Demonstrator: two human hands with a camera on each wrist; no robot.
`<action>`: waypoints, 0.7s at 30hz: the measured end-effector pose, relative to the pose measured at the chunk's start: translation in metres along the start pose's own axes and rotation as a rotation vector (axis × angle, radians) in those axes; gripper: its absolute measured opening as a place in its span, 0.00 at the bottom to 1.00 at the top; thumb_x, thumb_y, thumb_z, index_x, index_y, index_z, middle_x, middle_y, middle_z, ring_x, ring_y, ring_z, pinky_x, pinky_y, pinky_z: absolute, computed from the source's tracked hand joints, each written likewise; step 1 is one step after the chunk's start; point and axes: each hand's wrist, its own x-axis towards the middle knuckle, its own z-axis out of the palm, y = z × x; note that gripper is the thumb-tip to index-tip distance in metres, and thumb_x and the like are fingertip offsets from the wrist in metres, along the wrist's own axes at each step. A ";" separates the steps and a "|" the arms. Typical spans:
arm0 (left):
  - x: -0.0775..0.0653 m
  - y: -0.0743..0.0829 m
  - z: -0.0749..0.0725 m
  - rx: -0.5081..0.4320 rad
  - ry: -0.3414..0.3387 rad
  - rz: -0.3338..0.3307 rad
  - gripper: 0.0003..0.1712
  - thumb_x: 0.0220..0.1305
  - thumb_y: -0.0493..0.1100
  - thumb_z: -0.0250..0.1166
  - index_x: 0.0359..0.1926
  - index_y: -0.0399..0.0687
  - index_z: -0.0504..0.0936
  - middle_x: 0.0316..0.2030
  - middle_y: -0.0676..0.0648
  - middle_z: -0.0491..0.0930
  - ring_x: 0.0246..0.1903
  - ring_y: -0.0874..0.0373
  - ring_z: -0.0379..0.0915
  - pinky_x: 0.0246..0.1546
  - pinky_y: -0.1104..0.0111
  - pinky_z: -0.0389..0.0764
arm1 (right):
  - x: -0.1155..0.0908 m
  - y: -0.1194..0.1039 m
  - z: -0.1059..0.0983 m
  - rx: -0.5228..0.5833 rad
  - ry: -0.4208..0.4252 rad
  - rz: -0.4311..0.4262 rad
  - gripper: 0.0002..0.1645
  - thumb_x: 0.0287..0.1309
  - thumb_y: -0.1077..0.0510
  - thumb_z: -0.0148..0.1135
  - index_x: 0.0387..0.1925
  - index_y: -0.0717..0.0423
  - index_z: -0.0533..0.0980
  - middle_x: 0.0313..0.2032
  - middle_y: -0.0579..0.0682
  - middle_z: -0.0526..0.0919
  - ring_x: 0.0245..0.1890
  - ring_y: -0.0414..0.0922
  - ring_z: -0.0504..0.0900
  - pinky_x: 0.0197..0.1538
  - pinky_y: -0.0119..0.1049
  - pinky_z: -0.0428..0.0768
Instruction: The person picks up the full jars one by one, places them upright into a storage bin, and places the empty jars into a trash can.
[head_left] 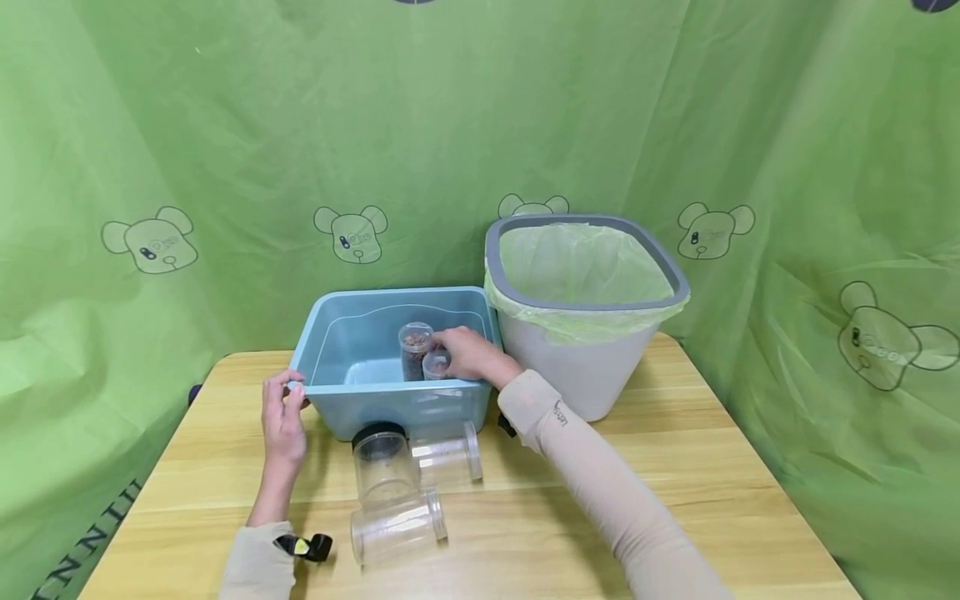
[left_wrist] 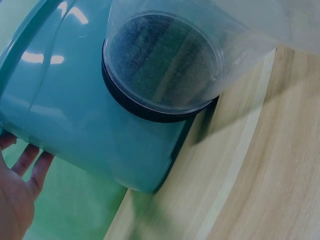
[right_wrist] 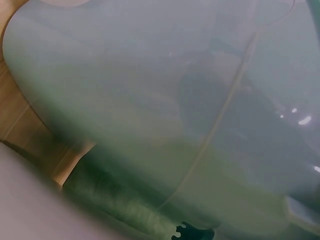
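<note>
A light blue plastic bin (head_left: pixel 397 408) stands on the table, its front left rim corner held by my left hand (head_left: pixel 283 421). In the left wrist view, the fingers of that hand (left_wrist: pixel 17 200) meet the bin's rim. My right hand (head_left: pixel 472 357) reaches over the front rim into the bin and grips a clear jar (head_left: pixel 435 367) by its upper part. Beside this jar, inside the bin, is another clear jar (head_left: pixel 415 340) with brownish bits in it. The right wrist view shows mostly the blurred bin wall (right_wrist: pixel 150 100); the right hand is out of sight there.
In front of the bin are a clear jar with a black lid (head_left: pixel 380 467) and two clear jars on their sides, one nearer (head_left: pixel 393 529), one farther (head_left: pixel 442 457). A white trash can (head_left: pixel 570 367) with a green liner stands right of the bin. Green curtains surround the wooden table (head_left: pixel 675 500).
</note>
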 end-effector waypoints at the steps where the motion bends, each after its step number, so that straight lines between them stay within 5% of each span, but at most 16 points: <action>1: 0.000 0.000 0.000 0.005 0.003 -0.004 0.16 0.76 0.35 0.48 0.55 0.27 0.73 0.48 0.59 0.67 0.45 0.65 0.68 0.44 0.81 0.78 | 0.000 0.000 0.000 -0.003 -0.003 -0.005 0.22 0.59 0.63 0.73 0.55 0.57 0.82 0.52 0.55 0.87 0.56 0.54 0.83 0.64 0.47 0.79; 13: -0.001 0.010 0.001 0.002 -0.008 -0.025 0.15 0.76 0.36 0.49 0.55 0.29 0.73 0.48 0.59 0.67 0.46 0.61 0.67 0.45 0.79 0.78 | 0.002 0.001 0.002 -0.002 -0.028 -0.022 0.20 0.62 0.63 0.71 0.56 0.59 0.83 0.51 0.55 0.87 0.55 0.53 0.83 0.63 0.47 0.80; 21: 0.000 0.002 -0.001 -0.005 -0.020 -0.025 0.16 0.77 0.38 0.50 0.55 0.31 0.74 0.49 0.60 0.68 0.46 0.61 0.67 0.46 0.73 0.80 | 0.004 0.001 0.001 -0.002 -0.043 -0.001 0.23 0.62 0.63 0.70 0.59 0.58 0.82 0.54 0.54 0.87 0.56 0.53 0.83 0.63 0.46 0.80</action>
